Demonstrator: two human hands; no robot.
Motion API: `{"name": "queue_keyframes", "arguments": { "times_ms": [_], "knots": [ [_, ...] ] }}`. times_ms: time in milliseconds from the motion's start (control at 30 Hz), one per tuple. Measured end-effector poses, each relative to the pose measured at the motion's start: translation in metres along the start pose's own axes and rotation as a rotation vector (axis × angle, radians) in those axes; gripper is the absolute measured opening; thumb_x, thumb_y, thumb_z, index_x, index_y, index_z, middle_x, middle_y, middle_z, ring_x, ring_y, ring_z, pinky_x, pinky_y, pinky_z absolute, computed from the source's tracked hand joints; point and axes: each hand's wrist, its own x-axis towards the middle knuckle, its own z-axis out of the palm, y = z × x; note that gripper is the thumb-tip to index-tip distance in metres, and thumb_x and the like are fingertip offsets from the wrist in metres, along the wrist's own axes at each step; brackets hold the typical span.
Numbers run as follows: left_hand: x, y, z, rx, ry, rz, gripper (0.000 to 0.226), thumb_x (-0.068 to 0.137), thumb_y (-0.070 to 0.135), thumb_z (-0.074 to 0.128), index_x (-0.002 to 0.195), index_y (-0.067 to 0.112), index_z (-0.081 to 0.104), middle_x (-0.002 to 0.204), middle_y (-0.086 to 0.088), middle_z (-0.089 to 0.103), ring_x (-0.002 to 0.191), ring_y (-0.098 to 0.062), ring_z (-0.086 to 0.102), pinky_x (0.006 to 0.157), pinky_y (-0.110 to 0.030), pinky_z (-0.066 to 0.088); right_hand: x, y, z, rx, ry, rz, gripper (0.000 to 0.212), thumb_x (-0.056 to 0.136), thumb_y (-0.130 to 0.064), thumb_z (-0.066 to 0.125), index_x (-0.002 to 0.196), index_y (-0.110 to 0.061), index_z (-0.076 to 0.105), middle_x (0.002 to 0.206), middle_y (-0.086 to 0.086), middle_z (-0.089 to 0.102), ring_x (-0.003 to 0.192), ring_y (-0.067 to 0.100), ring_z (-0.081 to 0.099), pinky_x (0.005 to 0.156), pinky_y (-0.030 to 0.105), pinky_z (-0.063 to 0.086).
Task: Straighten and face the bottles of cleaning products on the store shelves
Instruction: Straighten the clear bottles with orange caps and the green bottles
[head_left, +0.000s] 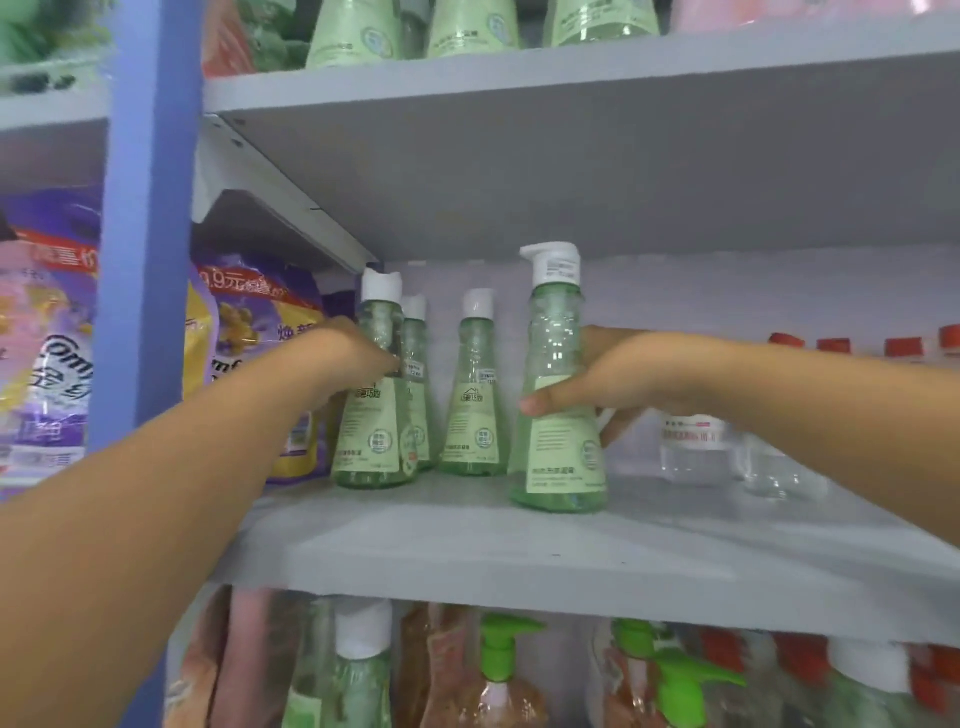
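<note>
1. The grey middle shelf (467, 545) carries four green bottles with white caps.
2. The landmark is the tallest front bottle (558, 395), standing nearest the shelf's front edge.
3. Left of it, further back, stand a second bottle (474, 395), a third bottle (415, 384) and a fourth bottle (375, 395), all upright.
4. Right of it, set back, sit clear red-capped bottles (693, 447).

Soft even light, blurred and warped edges
</note>
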Motion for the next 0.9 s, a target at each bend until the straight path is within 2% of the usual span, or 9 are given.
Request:
{"name": "queue_keyframes", "arguments": {
  "times_ms": [100,200,300,367,500,533,633,767,900],
  "knots": [
    [0.005,-0.006,0.004,-0.042,-0.027,0.029,0.036,0.097,0.031,0.069,0.123,0.007,0.063,0.111,-0.015,0.068,0.088,-0.032,0.068,0.067,-0.041,0.060,0.029,-0.020,0.026,-0.021,0.048,-0.011,0.053,0.081,-0.047,0.084,0.124,-0.025,0.062,0.110,-0.001,0.075,0.096,0.021,0.074,0.075,0.039,0.065],
    [0.007,-0.015,0.011,0.004,0.058,0.077,0.039,0.098,0.034,0.067,0.127,0.009,0.063,0.119,-0.014,0.067,0.101,-0.034,0.066,0.083,-0.039,0.058,0.050,-0.030,0.043,-0.017,0.081,-0.025,0.052,0.079,-0.049,0.085,0.120,-0.023,0.065,0.111,-0.001,0.075,0.097,0.021,0.073,0.073,0.041,0.066],
    [0.010,-0.019,0.013,-0.015,0.069,0.082,0.037,0.099,0.036,0.064,0.128,0.011,0.062,0.121,-0.013,0.066,0.101,-0.033,0.063,0.078,-0.034,0.049,0.063,-0.036,0.055,-0.011,0.105,-0.046,0.053,0.077,-0.051,0.086,0.116,-0.023,0.066,0.110,0.000,0.074,0.096,0.022,0.074,0.072,0.044,0.066],
    [0.010,-0.020,0.014,-0.017,0.063,0.079,0.038,0.100,0.038,0.064,0.128,0.012,0.062,0.122,-0.012,0.066,0.103,-0.033,0.063,0.082,-0.036,0.052,0.068,-0.038,0.064,-0.012,0.140,-0.056,0.056,0.075,-0.056,0.085,0.116,-0.023,0.063,0.110,0.000,0.074,0.093,0.023,0.073,0.069,0.044,0.066],
    [0.010,-0.023,0.022,-0.032,0.130,0.079,0.042,0.101,0.039,0.061,0.135,0.013,0.060,0.128,-0.013,0.066,0.113,-0.035,0.064,0.093,-0.040,0.055,0.075,-0.031,0.078,-0.018,0.228,0.009,0.093,0.073,-0.076,0.072,0.140,-0.020,0.041,0.130,0.000,0.063,0.099,0.025,0.070,0.070,0.043,0.065],
    [0.009,-0.025,0.025,-0.052,0.148,0.073,0.042,0.102,0.037,0.061,0.136,0.014,0.059,0.128,-0.012,0.066,0.113,-0.035,0.064,0.091,-0.040,0.055,0.075,-0.026,0.079,0.013,0.196,0.009,0.092,0.074,-0.076,0.071,0.142,-0.023,0.041,0.132,-0.001,0.063,0.101,0.023,0.070,0.074,0.042,0.065],
    [0.010,-0.029,0.032,-0.189,0.128,0.055,0.045,0.097,0.031,0.067,0.139,0.018,0.056,0.126,-0.008,0.066,0.110,-0.033,0.066,0.092,-0.040,0.056,0.072,-0.011,0.078,0.192,0.077,0.000,0.059,0.077,-0.056,0.083,0.122,-0.032,0.055,0.117,-0.011,0.071,0.101,0.012,0.070,0.087,0.041,0.062],
    [0.010,-0.036,0.035,-0.253,0.093,0.067,0.056,0.093,0.028,0.075,0.143,0.026,0.049,0.131,-0.002,0.065,0.110,-0.030,0.065,0.095,-0.041,0.056,0.074,-0.003,0.083,0.281,0.071,-0.040,0.033,0.080,-0.038,0.086,0.101,-0.037,0.062,0.106,-0.016,0.073,0.103,0.012,0.070,0.091,0.039,0.060],
    [0.009,-0.042,0.035,-0.264,0.101,0.088,0.064,0.092,0.032,0.076,0.148,0.031,0.045,0.130,0.001,0.065,0.098,-0.026,0.064,0.086,-0.035,0.056,0.074,-0.005,0.084,0.259,0.069,-0.067,0.025,0.085,-0.037,0.083,0.091,-0.041,0.059,0.105,-0.018,0.071,0.102,0.009,0.068,0.095,0.037,0.057]
  ]
}}
